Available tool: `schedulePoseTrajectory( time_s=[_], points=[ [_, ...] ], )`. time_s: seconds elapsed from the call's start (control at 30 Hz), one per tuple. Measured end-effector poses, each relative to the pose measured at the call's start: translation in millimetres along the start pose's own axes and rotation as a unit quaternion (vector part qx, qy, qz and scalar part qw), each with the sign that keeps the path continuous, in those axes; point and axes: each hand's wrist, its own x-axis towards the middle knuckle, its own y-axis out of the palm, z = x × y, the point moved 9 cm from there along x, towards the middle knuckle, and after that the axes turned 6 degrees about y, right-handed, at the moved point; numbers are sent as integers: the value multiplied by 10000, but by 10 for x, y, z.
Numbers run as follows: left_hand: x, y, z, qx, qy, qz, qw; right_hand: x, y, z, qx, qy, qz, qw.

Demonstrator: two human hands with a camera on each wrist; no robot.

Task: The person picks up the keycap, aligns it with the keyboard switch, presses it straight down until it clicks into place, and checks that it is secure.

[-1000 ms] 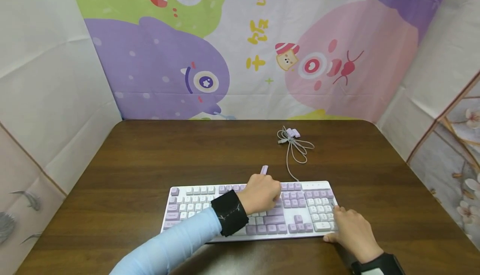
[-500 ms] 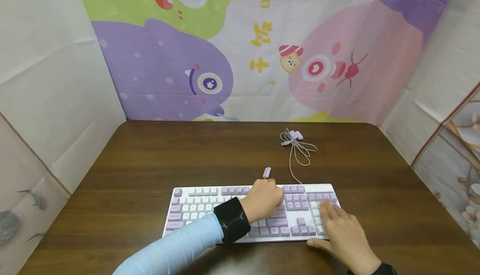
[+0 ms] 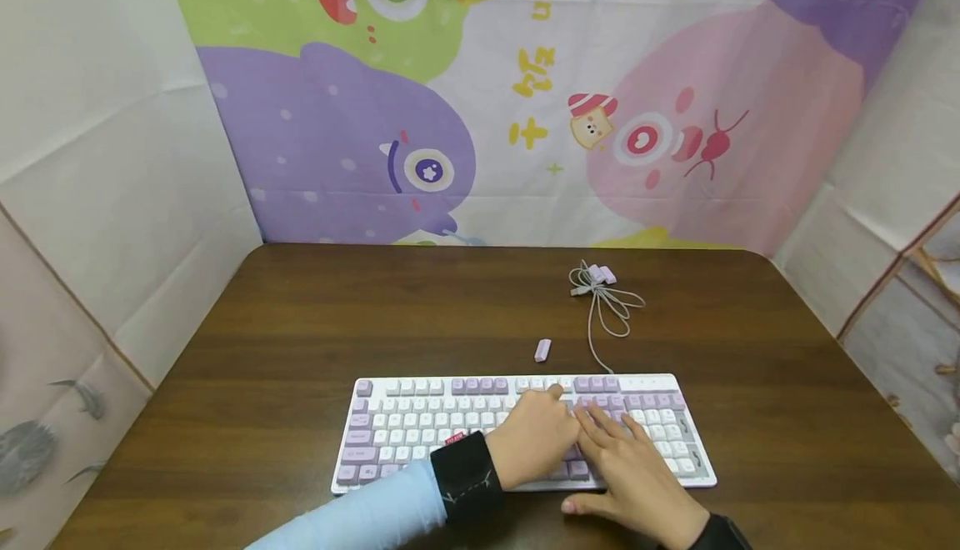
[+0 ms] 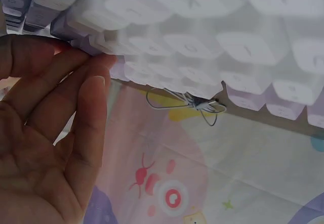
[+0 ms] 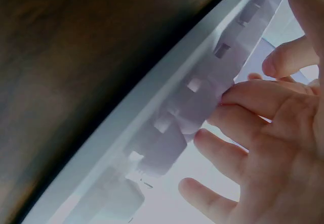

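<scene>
A white keyboard with lilac and white keycaps (image 3: 407,420) lies on the brown table. Over its middle right my left hand (image 3: 534,437) has bent fingers, their tips down among the keys in the left wrist view, where lilac and white keycaps (image 4: 192,47) loom close. Whether it pinches a keycap is hidden. Beside it, my right hand (image 3: 633,479) rests straight, spread fingers on the keys, touching or nearly touching the left hand. Its thumb lies off the keyboard's front edge. In the right wrist view, its fingers (image 5: 217,153) are beside a row of lilac keycaps (image 5: 195,105).
Behind the keyboard lies a small loose lilac bar (image 3: 542,351). A bundled grey cable (image 3: 611,300) with lilac pieces (image 3: 602,274) sits farther back. Two grey spots show at the number pad's right side. A small red label (image 3: 455,438) shows by the left wristband.
My right hand has moved from the keyboard's right edge leftward to beside the left hand. My left hand has come slightly nearer, baring the lilac bar fully. The head view has shifted a little.
</scene>
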Motion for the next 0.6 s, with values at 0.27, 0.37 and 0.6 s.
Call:
schedulePoseTrajectory(
  time_s=[0.27, 0.37, 0.6],
  points=[
    [-21, 24, -9, -125, -130, -11, 9998, 27, 5, -30, 143, 109, 301, 9994],
    [-43, 31, -19, -120, -156, -52, 9998, 26, 9, -25, 134, 97, 347, 9993],
    [-77, 35, -36, 26, -162, -68, 9998, 34, -9, 0, -40, -44, 231, 9997]
  ],
)
